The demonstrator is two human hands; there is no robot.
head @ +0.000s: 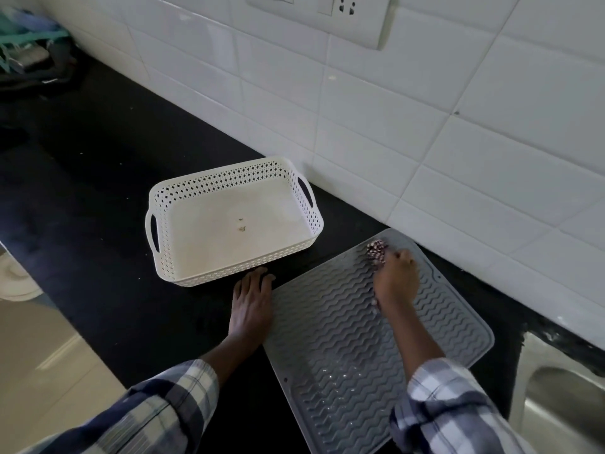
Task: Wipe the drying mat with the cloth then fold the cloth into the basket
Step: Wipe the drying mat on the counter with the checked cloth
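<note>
A grey ridged drying mat (343, 348) lies on the black counter, tilted, with water drops near its front. My right hand (394, 278) presses a bunched, patterned cloth (376, 249) onto the mat's far corner; most of the cloth is hidden under the fingers. Flat on the counter at the mat's left edge rests my left hand (252, 299), fingers apart, holding nothing. The white perforated basket (183, 267) stands just beyond the left hand, with only small specks on its floor.
A white tiled wall (425, 126) with a socket plate (327, 14) runs behind the counter. A steel sink (563, 404) is at the right. Dark bags (29, 60) sit at the far left. The counter edge drops to the floor on the left.
</note>
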